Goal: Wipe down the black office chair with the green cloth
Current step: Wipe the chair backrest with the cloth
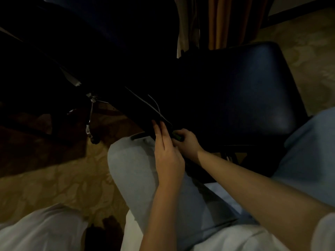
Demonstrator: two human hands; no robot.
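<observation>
The black office chair fills the middle and right of the head view, its padded seat shining faintly. My right hand grips the green cloth against the chair's lower front edge; only a small green patch shows between the fingers. My left hand lies beside it with fingers straight, their tips touching the dark edge of the chair. The scene is very dim and much of the chair is lost in shadow.
My knees in light trousers sit just under the chair's edge. A patterned beige carpet covers the floor. Chair base parts with a caster stand at the left. Curtains hang behind.
</observation>
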